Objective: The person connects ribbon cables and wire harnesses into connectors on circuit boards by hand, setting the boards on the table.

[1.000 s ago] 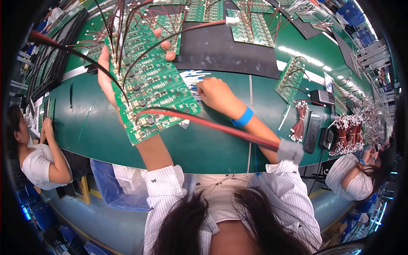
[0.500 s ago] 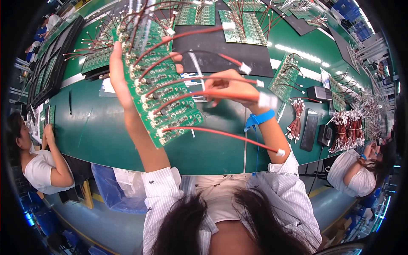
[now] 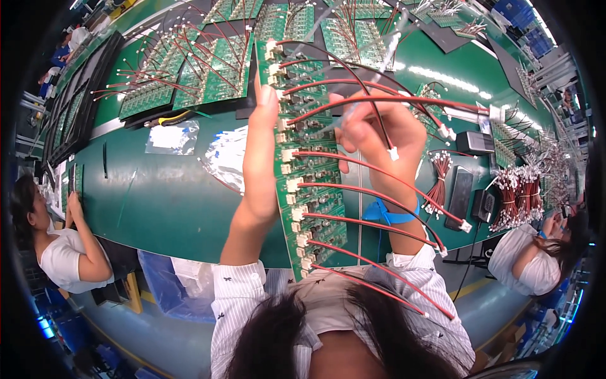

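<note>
A long green circuit board panel [image 3: 315, 208] with cream connectors along its left edge is held up, tilted, in front of me. Red and black wire leads [image 3: 379, 220] run from those connectors rightward, ending in white plugs. My left hand [image 3: 260, 151] is closed around the panel's left edge, thumb on the front. Beside the panel's upper right part, my right hand [image 3: 385, 136] has its fingers curled together among the leads. Whatever sits between those fingertips is hidden or too small to make out. A blue wrist strap [image 3: 394, 216] circles my right wrist.
More wired boards [image 3: 214, 69] lie along the back of the green table [image 3: 158, 189]. Yellow-handled pliers [image 3: 169, 119] and clear bags [image 3: 172, 138] are at left. A dark phone [image 3: 459, 196] and bundled leads [image 3: 517, 196] lie right. One person [image 3: 69, 246] sits left, another right.
The panel has swung rightward and turned steeper, its connector edge now on the left, with my left hand still on it. My right hand has moved right and slightly nearer.
</note>
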{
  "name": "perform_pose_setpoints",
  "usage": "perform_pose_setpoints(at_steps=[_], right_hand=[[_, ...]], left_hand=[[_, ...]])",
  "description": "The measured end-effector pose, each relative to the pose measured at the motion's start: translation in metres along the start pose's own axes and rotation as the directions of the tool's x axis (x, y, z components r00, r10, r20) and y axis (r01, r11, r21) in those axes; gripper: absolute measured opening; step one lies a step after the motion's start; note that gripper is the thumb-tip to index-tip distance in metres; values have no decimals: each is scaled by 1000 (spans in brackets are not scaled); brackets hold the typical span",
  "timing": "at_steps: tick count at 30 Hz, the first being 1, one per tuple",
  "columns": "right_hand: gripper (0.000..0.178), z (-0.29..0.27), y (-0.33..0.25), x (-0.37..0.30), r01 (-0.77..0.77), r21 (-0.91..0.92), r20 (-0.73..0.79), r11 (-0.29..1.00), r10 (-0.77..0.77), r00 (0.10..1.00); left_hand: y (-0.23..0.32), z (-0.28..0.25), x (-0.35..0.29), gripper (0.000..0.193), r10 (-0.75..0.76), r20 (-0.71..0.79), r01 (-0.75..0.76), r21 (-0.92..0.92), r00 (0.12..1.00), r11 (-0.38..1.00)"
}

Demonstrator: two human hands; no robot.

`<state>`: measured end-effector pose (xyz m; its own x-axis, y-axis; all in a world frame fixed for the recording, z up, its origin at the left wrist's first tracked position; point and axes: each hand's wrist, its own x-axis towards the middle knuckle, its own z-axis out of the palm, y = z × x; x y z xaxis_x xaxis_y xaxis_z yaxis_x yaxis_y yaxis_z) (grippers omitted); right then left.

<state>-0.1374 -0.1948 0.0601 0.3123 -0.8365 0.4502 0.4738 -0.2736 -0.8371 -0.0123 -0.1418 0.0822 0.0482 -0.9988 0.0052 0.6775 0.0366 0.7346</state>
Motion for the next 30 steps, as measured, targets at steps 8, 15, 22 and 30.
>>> perform_pose_setpoints(at_steps=[8, 15, 22, 30], right_hand=[[10, 6, -8, 0, 149, -265, 231, 953, -88, 969], [10, 5, -5, -3, 188, -331, 256, 925, -103, 961], [9, 10, -12, -6, 118, -363, 238, 924, -31, 971], [12, 14, -2, -8, 156, -350, 158, 924, -105, 982]], left_hand=[[0, 1, 1, 44, 52, -116, -62, -83, 992, 995], [-2, -3, -1, 48, 23, -30, -27, -147, 999, 989], [3, 2, 5, 50, 0, -154, -22, -139, 988, 990], [-4, -8, 7, 47, 14, -129, -26, -89, 991, 996]])
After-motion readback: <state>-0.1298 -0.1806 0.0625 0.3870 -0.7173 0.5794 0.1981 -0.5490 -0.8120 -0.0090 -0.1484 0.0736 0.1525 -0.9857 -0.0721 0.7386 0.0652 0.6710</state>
